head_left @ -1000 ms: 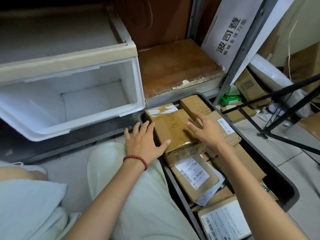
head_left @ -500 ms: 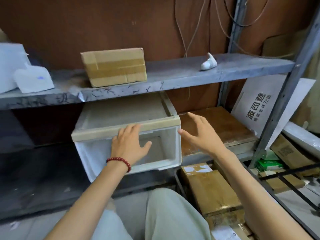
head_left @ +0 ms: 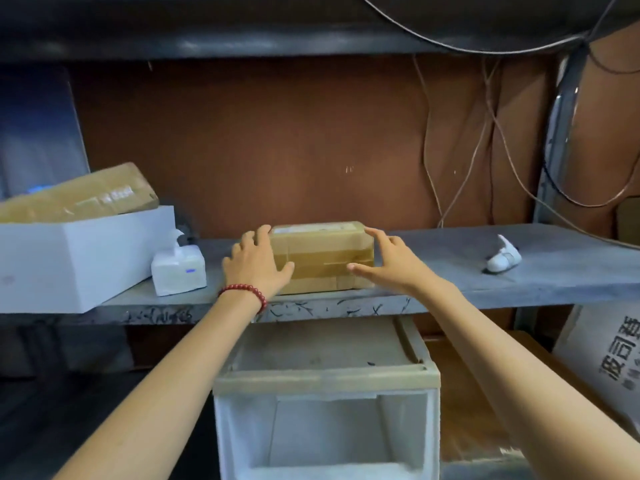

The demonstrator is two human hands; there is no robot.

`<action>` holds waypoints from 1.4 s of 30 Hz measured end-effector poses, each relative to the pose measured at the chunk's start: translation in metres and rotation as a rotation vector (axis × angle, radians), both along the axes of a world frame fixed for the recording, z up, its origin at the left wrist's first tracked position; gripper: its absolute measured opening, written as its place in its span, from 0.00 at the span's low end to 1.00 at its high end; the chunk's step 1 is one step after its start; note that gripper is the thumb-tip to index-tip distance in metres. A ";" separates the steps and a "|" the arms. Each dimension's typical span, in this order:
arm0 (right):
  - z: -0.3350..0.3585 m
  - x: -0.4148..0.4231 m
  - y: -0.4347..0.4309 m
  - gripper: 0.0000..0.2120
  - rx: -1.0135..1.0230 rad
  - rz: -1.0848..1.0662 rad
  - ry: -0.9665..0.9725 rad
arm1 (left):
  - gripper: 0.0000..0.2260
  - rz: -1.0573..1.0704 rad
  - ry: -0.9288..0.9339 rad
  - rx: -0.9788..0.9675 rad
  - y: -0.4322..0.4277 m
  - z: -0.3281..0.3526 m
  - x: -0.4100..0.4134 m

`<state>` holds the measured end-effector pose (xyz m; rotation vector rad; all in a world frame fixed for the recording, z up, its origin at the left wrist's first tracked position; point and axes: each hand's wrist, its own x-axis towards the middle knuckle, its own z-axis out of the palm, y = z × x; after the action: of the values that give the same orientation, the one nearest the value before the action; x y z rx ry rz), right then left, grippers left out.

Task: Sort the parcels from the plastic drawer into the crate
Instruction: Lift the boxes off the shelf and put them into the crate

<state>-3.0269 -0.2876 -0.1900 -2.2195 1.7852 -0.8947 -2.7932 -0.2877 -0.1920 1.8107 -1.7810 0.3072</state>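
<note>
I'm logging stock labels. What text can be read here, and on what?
"波司", third character cut off: white board, lower right; smaller line beside it blurred.
Label on taped parcel on the shelf: too blurred.
Label on tan parcel in the white box: too blurred.

Overall level: I saw a dim, warm picture, brightest at the white plastic drawer (head_left: 325, 379) low in the centre.
Light direction: front faces caught soft light from my side; I could not tell the lamp.
Shadows: the dark underside of the upper shelf (head_left: 242, 36) and the lower left bay went almost black.
Glare: one bright streak ran down the steel upright post (head_left: 562, 133).
Blur: everything looked slightly soft; the small white object (head_left: 504, 259) on the grey metal shelf (head_left: 450, 258) was smeared, and the label on the tilted brown cardboard box (head_left: 86, 195) was unreadable.
Distortion: the wide lens bowed the post and shelf edges near the borders.
</note>
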 end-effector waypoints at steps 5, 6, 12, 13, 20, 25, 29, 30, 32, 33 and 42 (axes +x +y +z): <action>0.006 0.011 -0.019 0.43 0.081 0.037 -0.076 | 0.36 -0.055 0.052 0.145 -0.019 0.012 0.008; 0.006 0.012 -0.020 0.43 0.086 0.041 -0.107 | 0.35 -0.064 0.068 0.157 -0.020 0.011 0.009; 0.004 0.011 -0.013 0.33 0.060 0.059 -0.321 | 0.35 -0.165 0.275 0.127 -0.020 0.001 0.000; 0.005 0.010 -0.011 0.30 0.056 0.053 -0.381 | 0.35 -0.175 0.320 0.095 -0.019 0.001 -0.001; 0.022 0.009 0.003 0.22 -0.031 0.030 -0.752 | 0.29 -0.231 0.535 -0.144 -0.002 0.020 -0.009; 0.005 -0.005 0.018 0.34 -0.014 0.050 -1.039 | 0.27 -0.343 0.559 -0.332 0.031 0.016 -0.023; -0.006 -0.011 0.030 0.28 -0.050 0.071 -0.949 | 0.37 -0.350 0.654 -0.287 0.041 0.022 -0.028; -0.007 -0.011 0.032 0.28 -0.064 0.074 -0.938 | 0.38 -0.353 0.650 -0.264 0.043 0.025 -0.029; -0.006 -0.012 0.036 0.26 -0.089 0.081 -0.914 | 0.38 -0.371 0.620 -0.248 0.049 0.029 -0.030; -0.005 -0.012 0.039 0.24 -0.095 0.076 -0.901 | 0.37 -0.390 0.602 -0.260 0.053 0.029 -0.031; -0.007 -0.018 0.044 0.25 0.135 0.104 -1.293 | 0.33 -0.426 0.514 -0.317 0.066 0.042 -0.020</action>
<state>-3.0450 -0.2438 -0.1966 -1.0560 0.9992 -1.5656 -2.8131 -0.2218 -0.1501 1.1233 -1.5829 -0.0466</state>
